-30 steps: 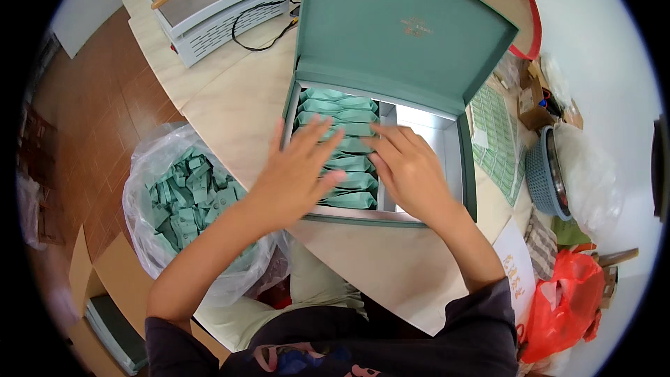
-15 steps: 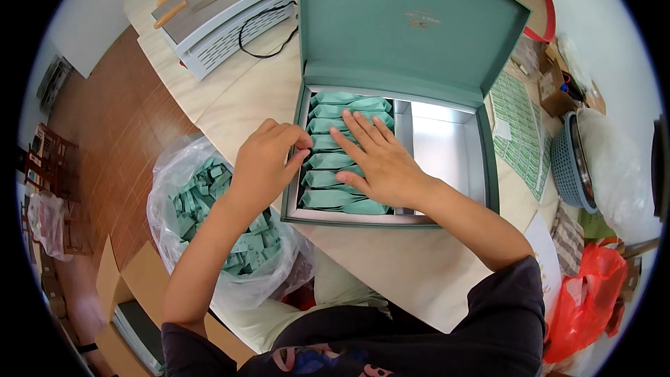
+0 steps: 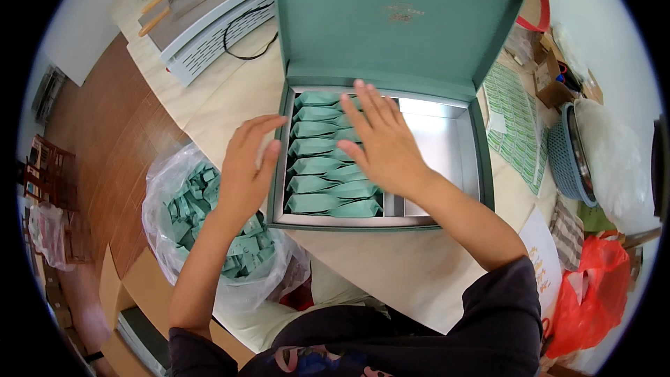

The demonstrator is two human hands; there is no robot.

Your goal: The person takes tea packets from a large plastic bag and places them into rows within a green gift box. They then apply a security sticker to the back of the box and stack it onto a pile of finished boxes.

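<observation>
A green gift box point(image 3: 279, 218) lies on the table with its lid point(image 3: 391, 42) raised at the back. Several small green packets point(image 3: 317, 167) stand in a row, filling its left compartment. The silver right compartment point(image 3: 438, 146) holds nothing. My right hand point(image 3: 391, 146) hovers over the right ends of the packets and the divider, fingers spread, hiding part of the row. By the box's left wall is my left hand point(image 3: 246, 160), fingers stretched and thumb apart, with nothing in it.
A clear plastic bag point(image 3: 160, 195) of loose green packets sits below the table's left edge, beside an open cardboard box point(image 3: 143, 279). Wood-handled tools point(image 3: 157, 17) rest on a grey machine point(image 3: 216, 21). Printed green sheets point(image 3: 513, 126), a blue basket point(image 3: 567, 157) and a red bag point(image 3: 586, 300) are at right.
My left hand has drawn back from the packets to outside the box's left wall, its fingers opening. My right hand has lifted and shifted right. The view has moved slightly.
</observation>
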